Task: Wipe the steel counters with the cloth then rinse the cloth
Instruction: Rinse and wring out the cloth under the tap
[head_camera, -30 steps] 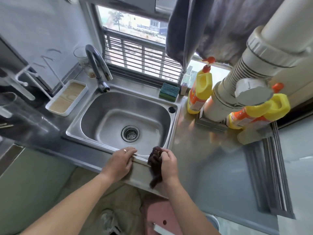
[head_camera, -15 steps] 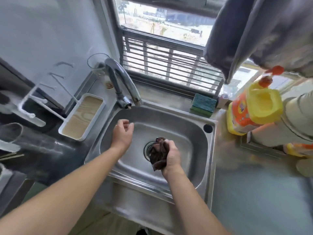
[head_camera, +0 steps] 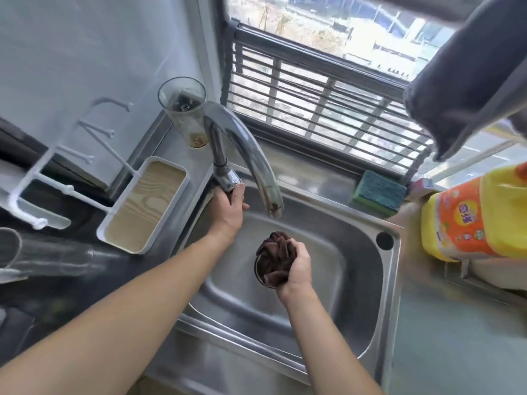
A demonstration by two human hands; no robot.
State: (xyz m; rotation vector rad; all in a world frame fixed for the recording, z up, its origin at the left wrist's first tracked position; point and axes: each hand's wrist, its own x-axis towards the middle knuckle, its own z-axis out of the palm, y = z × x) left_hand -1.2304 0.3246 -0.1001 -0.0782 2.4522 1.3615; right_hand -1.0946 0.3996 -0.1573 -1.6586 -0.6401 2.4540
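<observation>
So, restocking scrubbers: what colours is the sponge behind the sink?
The sponge is teal-blue on top, green underneath; head view.

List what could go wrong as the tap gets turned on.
1. The cloth in the right hand sits nearer than the spout, so water may miss it.
2. The left hand grips the tap base; a hard turn could splash the counter.

view: single head camera, wide-angle | position: above the sink [head_camera: 390,280], close | facing: forward and steeply down, toward the window [head_camera: 313,89] | nearest: both forearms entering from the bottom edge | shared views: none
</observation>
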